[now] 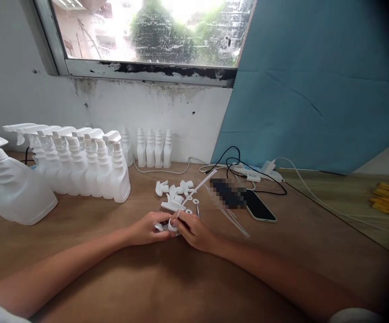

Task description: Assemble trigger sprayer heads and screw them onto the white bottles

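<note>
Near the middle of the table my left hand (145, 229) is closed around a white trigger spray head (171, 226), partly hidden by the fingers. My right hand (196, 232) meets it there, its fingers pinching a thin white dip tube (200, 185) at the spray head's collar. The tube slants up and to the right, away from me. Whether its lower end sits inside the collar is hidden. Just beyond my hands lie several loose spray heads (172, 205) and small white ring washers (196, 202).
Capped spray bottles (120, 175) stand in a row at left. Several bottles without spray heads (150, 150) stand by the wall. Loose tubes (236, 224), a phone (260, 206), a blurred dark item (226, 193), cables and a power strip (260, 174) lie at right.
</note>
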{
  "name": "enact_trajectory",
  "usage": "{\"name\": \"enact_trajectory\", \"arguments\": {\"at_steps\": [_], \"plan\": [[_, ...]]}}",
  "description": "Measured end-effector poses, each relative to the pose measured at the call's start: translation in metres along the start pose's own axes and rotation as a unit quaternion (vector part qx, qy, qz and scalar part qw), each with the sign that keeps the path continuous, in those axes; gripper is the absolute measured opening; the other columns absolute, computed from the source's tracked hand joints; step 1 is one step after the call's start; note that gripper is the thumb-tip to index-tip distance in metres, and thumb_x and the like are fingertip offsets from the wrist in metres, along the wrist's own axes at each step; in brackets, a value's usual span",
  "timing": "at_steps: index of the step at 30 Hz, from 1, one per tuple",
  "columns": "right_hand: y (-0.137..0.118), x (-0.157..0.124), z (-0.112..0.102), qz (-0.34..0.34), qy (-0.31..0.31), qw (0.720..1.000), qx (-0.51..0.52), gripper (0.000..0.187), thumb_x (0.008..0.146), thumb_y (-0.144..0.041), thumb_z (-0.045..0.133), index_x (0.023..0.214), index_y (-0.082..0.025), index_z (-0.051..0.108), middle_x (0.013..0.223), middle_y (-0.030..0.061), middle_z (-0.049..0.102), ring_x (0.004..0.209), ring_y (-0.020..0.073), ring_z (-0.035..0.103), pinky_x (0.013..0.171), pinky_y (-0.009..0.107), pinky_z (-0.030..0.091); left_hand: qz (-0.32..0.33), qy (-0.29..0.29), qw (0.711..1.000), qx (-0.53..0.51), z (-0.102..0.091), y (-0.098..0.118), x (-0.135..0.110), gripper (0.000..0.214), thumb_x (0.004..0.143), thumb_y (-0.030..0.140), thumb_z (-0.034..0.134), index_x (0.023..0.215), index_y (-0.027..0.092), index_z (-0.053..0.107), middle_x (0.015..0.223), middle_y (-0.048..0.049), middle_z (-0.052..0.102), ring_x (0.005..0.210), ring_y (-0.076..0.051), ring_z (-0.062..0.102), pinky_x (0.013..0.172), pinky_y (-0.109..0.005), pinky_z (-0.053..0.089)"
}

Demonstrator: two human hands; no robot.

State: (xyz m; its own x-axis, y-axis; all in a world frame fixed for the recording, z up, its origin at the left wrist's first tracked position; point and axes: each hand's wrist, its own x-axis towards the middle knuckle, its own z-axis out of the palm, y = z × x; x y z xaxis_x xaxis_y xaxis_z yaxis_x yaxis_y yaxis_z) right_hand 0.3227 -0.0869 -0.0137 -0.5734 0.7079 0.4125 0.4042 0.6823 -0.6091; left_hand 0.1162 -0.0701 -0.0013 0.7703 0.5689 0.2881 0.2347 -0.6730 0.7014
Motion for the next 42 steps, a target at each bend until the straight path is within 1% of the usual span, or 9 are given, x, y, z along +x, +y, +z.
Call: {"name": "enact_trajectory", "arguments": {"at_steps": [3,9,13,18,24,29,35,42], "plan": [[0.0002,-0.0003,-0.0002,-0.004,0.001,1.0,0.0,0.023,0.098,-0.031,0.036,0.089,-0.017,0.052,0.08,0.0035,0.06,0.073,0.0125,0.054,0.068,0.023,0.039,-0.007,-0.006,1.0,0.007,-0.0003,0.0,0.0001,0.033,0.086,0.036,0.057,0.107,0.011,0.062,0.096,-0.005,0.068,0.081,-0.014,0.059,0.076,-0.02,0.043],[-0.0036,0.0003,-0.0016,-0.008,0.006,1.0,0.011,0.021,0.098,-0.028,0.037,0.087,-0.017,0.052,0.08,0.0027,0.059,0.071,0.0113,0.053,0.068,0.022,0.04,-0.003,-0.002,1.0,0.001,-0.0011,0.0004,0.0,0.033,0.085,0.034,0.058,0.109,0.011,0.062,0.099,-0.0046,0.068,0.084,-0.014,0.06,0.078,-0.019,0.043],[-0.0034,0.0003,-0.0012,-0.009,0.006,1.0,0.019,0.02,0.098,-0.027,0.038,0.088,-0.017,0.052,0.081,0.0027,0.06,0.072,0.0112,0.054,0.069,0.022,0.04,-0.005,0.0,1.0,0.001,-0.0005,-0.0005,-0.0006,0.033,0.085,0.034,0.059,0.107,0.01,0.063,0.095,-0.0042,0.068,0.08,-0.013,0.058,0.075,-0.019,0.043],[-0.0019,-0.0002,0.0,-0.01,0.009,1.0,0.02,0.02,0.097,-0.027,0.038,0.088,-0.017,0.052,0.081,0.0027,0.06,0.073,0.0112,0.054,0.069,0.022,0.04,-0.006,-0.001,1.0,0.004,-0.0004,-0.0006,-0.0004,0.033,0.085,0.034,0.059,0.108,0.011,0.062,0.096,-0.0042,0.068,0.081,-0.013,0.058,0.075,-0.019,0.042],[-0.0043,0.0007,-0.0013,-0.011,0.01,1.0,0.016,0.019,0.097,-0.025,0.038,0.084,-0.017,0.05,0.077,0.0019,0.058,0.07,0.011,0.053,0.067,0.022,0.04,-0.004,-0.005,1.0,0.01,-0.0007,0.0005,0.0005,0.032,0.086,0.036,0.057,0.106,0.011,0.062,0.093,-0.0043,0.067,0.078,-0.013,0.058,0.074,-0.02,0.043],[-0.0019,0.0004,-0.001,-0.013,0.008,1.0,0.012,0.019,0.097,-0.026,0.038,0.085,-0.017,0.049,0.077,0.0014,0.057,0.068,0.0108,0.051,0.065,0.022,0.039,-0.006,-0.005,1.0,0.017,-0.0007,-0.0007,-0.0001,0.032,0.086,0.037,0.056,0.104,0.011,0.062,0.091,-0.0042,0.067,0.077,-0.013,0.057,0.072,-0.02,0.043],[-0.0007,0.0004,-0.0004,-0.014,0.004,1.0,0.005,0.019,0.098,-0.027,0.037,0.085,-0.018,0.049,0.078,0.0017,0.057,0.069,0.011,0.052,0.066,0.022,0.038,-0.005,-0.006,1.0,0.016,0.0008,-0.0037,-0.0008,0.033,0.086,0.038,0.056,0.104,0.011,0.061,0.093,-0.0051,0.067,0.08,-0.014,0.058,0.075,-0.021,0.043],[-0.0025,0.0004,-0.001,-0.013,0.006,1.0,0.008,0.021,0.098,-0.027,0.037,0.084,-0.018,0.049,0.076,0.0015,0.056,0.068,0.0112,0.051,0.065,0.023,0.038,-0.01,-0.01,1.0,0.018,-0.0003,-0.0021,-0.0003,0.032,0.086,0.038,0.056,0.104,0.011,0.061,0.093,-0.0051,0.067,0.079,-0.014,0.058,0.074,-0.021,0.043]]}}
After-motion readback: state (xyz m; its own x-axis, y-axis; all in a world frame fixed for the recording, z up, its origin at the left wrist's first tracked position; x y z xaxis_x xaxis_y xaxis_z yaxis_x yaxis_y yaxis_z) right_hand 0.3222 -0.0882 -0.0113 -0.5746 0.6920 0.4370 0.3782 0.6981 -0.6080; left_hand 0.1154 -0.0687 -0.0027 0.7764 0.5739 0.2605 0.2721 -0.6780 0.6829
